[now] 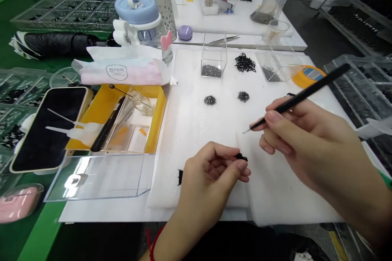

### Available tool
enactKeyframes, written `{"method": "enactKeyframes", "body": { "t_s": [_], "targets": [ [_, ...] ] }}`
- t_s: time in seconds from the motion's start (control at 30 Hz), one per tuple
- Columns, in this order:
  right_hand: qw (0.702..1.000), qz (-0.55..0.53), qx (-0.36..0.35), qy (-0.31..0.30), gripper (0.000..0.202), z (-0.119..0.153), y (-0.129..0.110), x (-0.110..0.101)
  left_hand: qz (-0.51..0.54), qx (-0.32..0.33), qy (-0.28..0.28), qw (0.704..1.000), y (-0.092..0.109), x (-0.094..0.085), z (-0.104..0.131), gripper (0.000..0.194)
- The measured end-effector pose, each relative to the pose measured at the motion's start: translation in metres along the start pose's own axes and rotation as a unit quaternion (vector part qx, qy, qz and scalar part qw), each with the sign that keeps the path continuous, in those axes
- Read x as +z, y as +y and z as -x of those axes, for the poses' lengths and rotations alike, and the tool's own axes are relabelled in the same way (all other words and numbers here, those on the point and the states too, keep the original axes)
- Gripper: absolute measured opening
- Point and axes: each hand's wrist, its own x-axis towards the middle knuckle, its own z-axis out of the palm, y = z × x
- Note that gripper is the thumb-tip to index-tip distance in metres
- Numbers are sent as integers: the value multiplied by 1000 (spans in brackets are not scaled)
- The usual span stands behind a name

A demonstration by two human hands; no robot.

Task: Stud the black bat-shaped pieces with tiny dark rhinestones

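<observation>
My left hand (214,171) is closed, pinching a small black curled piece (241,157) between thumb and fingertips over the white foam mat (211,126). A slim black pen-like tool (309,91) with a fine pale tip is gripped in my right hand (294,130), its tip above the mat, apart from the black piece. Another black piece (180,177) lies beside my left wrist, partly hidden. Ahead on the mat are two small piles of glittery grains, the left pile (210,100) and the right pile (243,96), and a heap of black pieces (245,63).
Clear boxes of grains (213,55) stand behind the piles, with an orange round container (308,76) to the right. A yellow tray (157,118) with bottles, a phone (50,128) and a clear lid (101,175) lie left. Across the table sits another person.
</observation>
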Motion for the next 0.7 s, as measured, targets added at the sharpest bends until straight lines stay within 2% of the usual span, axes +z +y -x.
{"method": "enactKeyframes", "body": {
  "t_s": [0.1, 0.2, 0.4, 0.7],
  "targets": [
    [997, -67, 6, 35, 13, 21, 8, 8, 29, -5, 4, 1000, 0, 0, -1, 12],
    [995, -88, 2, 46, 9, 29, 19, 13, 41, -2, 4, 999, 0, 1, -2, 14],
    [997, -67, -7, 27, 9, 34, 21, 11, 5, -10, 14, 1000, 3, 1, -2, 15],
    [998, 1, -47, 27, 9, 37, 23, 12, -11, 22, 5, 1000, -1, 1, 0, 13]
  ]
}}
